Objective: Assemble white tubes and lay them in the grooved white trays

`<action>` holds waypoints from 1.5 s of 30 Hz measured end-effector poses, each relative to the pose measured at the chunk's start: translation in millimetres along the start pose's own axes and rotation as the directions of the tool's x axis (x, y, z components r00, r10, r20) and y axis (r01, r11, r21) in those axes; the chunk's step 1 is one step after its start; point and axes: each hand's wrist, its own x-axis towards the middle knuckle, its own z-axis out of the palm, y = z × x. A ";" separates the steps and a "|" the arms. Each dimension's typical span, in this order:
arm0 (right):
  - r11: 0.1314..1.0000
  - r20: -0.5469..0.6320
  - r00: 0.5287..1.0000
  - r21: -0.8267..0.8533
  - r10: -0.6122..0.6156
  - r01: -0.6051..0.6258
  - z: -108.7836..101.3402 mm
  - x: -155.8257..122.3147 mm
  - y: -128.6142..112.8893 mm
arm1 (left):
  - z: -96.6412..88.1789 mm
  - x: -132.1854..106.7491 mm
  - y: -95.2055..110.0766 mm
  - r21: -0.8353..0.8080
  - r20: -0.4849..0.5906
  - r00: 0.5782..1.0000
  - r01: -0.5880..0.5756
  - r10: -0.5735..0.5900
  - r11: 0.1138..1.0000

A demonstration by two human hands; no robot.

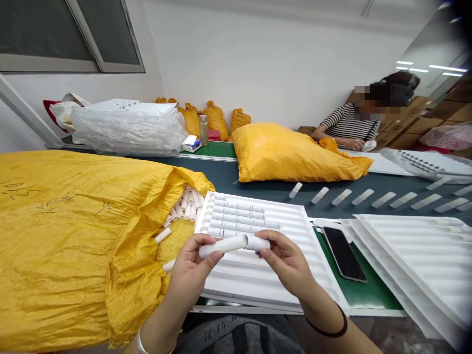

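My left hand (193, 263) grips a plain white tube (224, 245) between thumb and fingers, its open end pointing right. In my right hand (289, 261) is a shorter white tube (255, 242), pinched near its far end. The two tube ends meet or overlap in front of me; whether one sits inside the other I cannot tell. Beneath my hands lies a white grooved tray (258, 280). Several printed white tubes (239, 217) lie in its upper grooves. To the left, loose white tubes (189, 205) spill from the mouth of a yellow woven sack (66, 236).
A black phone (344, 253) lies right of the tray, beside stacked white trays (424, 260). Beyond, a row of tubes (363, 197) rests on the dark conveyor belt (214, 169). Another yellow sack (291, 153) lies across it. A co-worker in a striped top (348, 123) sits at the far right.
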 end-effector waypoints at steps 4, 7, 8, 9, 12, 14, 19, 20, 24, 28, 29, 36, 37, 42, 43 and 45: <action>0.916 0.207 0.954 -0.293 -0.219 0.274 -18.8 10.1 -11.8 | -8.4 2.1 12.8 0.510 0.273 0.960 -0.200 0.063 0.837; 0.887 0.325 0.915 -0.310 -0.240 0.343 -21.9 16.7 -15.6 | -7.2 2.9 22.1 0.649 0.440 0.898 -0.324 0.008 0.689; 0.888 0.322 0.918 -0.315 -0.231 0.334 -20.6 17.6 -14.9 | -6.1 2.7 23.4 0.664 0.461 0.887 -0.370 0.034 0.650; 0.895 0.307 0.928 -0.321 -0.212 0.311 -18.6 17.7 -13.4 | -5.1 2.2 23.6 0.669 0.476 0.875 -0.424 0.086 0.610; 0.936 0.224 0.970 -0.313 -0.093 0.162 -11.8 14.7 -6.4 | -3.1 -0.2 19.9 0.645 0.536 0.787 -0.616 0.306 0.453; 0.965 0.175 0.984 -0.261 0.032 0.014 -8.4 11.8 -2.9 | -1.8 -1.5 16.6 0.626 0.584 0.706 -0.706 0.402 0.332; 0.978 0.174 0.975 -0.181 0.136 -0.104 -6.6 5.9 -9.2 | 5.4 -3.8 13.7 0.599 0.663 0.593 -0.786 0.456 0.153; 0.976 0.177 0.976 -0.198 0.125 -0.090 -6.5 4.2 -12.1 | 6.8 -5.0 12.9 0.600 0.668 0.592 -0.787 0.451 0.144; 0.939 0.346 0.926 -0.343 0.150 -0.024 -0.4 -0.4 -12.3 | 5.5 -10.1 0.2 0.605 0.707 0.622 -0.778 0.336 0.168; 0.696 0.374 0.879 -0.715 0.296 0.071 -1.1 30.9 21.1 | -20.3 3.4 -21.4 0.730 0.640 0.747 -0.664 0.178 0.160; 0.604 0.255 0.907 -0.797 0.335 0.001 -7.8 47.6 33.6 | -32.4 11.2 -25.6 0.795 0.565 0.807 -0.588 0.171 0.148; 0.292 -0.341 0.820 -0.814 0.460 -0.502 -104.2 162.7 126.7 | -135.2 59.9 -43.3 0.988 -0.143 0.978 0.132 0.150 0.084; 0.259 -0.364 0.781 -0.800 0.508 -0.541 -113.2 168.0 137.8 | -144.3 60.9 -44.7 0.976 -0.218 0.967 0.220 0.130 0.001; 0.142 -0.386 0.651 -0.782 0.653 -0.607 -132.2 171.3 160.8 | -164.6 59.6 -39.2 0.889 -0.427 0.904 0.413 -0.028 -0.199; 0.129 -0.393 0.647 -0.785 0.654 -0.606 -134.4 170.1 157.4 | -165.2 60.1 -36.9 0.886 -0.435 0.899 0.416 -0.056 -0.205; 0.128 -0.393 0.673 -0.800 0.627 -0.586 -137.2 163.5 144.7 | -163.5 62.1 -34.3 0.886 -0.424 0.903 0.399 -0.064 -0.236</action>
